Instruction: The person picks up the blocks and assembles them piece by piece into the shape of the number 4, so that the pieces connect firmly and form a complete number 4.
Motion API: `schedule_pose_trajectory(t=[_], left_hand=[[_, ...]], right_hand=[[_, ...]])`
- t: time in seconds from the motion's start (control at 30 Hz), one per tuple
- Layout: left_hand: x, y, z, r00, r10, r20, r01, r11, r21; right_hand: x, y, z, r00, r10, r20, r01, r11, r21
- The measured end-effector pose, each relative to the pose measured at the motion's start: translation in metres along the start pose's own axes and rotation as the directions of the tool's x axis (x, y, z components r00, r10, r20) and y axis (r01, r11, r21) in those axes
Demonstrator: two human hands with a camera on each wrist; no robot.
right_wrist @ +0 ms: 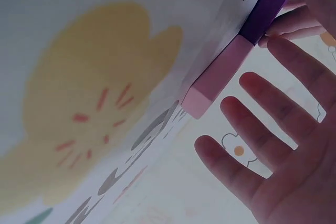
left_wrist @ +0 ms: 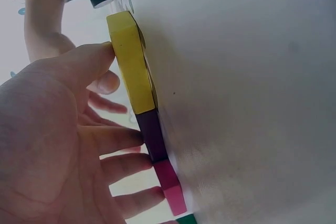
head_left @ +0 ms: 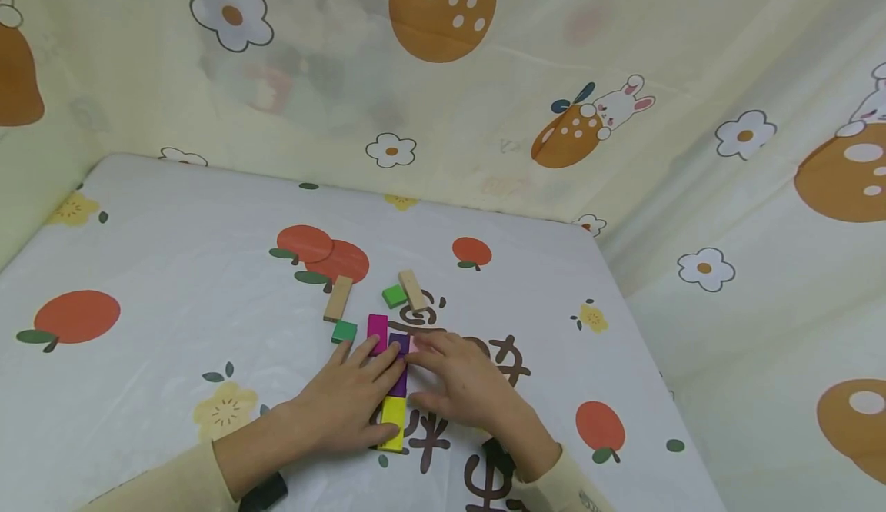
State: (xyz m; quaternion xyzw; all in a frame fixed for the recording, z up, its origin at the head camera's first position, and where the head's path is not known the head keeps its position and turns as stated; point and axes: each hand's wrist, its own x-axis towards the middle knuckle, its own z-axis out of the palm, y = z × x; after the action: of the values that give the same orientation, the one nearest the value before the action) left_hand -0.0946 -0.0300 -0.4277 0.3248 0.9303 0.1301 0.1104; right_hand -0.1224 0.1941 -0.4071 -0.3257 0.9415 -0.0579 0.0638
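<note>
Left hand (head_left: 346, 400): fingers straight, released, touching the yellow block (head_left: 393, 420), purple block (head_left: 399, 385) and magenta block (head_left: 377, 330) on the tabletop (head_left: 173, 266) (yellow and purple end to end). Right hand (head_left: 467, 381): fingers extended, loose, just beside the pink block (right_wrist: 220, 76); contact there, cannot tell.
</note>
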Motion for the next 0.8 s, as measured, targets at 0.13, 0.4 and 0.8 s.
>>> schedule_pose_trajectory(t=[0.13, 0.4, 0.8], left_hand=[[-0.0004, 0.0000, -0.0010, 1.000, -0.002, 0.003, 0.002, 1.000, 0.000], [-0.0011, 0.0014, -0.0040, 1.000, -0.002, 0.001, 0.002, 1.000, -0.004], [-0.0009, 0.0003, -0.0041, 1.000, 0.013, 0.003, -0.013, 1.000, -0.003]], right_hand=[[-0.0015, -0.0018, 0.0015, 1.000, -0.009, -0.026, 0.009, 1.000, -0.011], [-0.0063, -0.0045, 0.0012, 0.998, -0.044, -0.037, 0.044, 0.999, -0.020], [-0.0099, -0.0041, 0.0020, 0.992, -0.103, 0.075, 0.102, 0.995, 0.017]])
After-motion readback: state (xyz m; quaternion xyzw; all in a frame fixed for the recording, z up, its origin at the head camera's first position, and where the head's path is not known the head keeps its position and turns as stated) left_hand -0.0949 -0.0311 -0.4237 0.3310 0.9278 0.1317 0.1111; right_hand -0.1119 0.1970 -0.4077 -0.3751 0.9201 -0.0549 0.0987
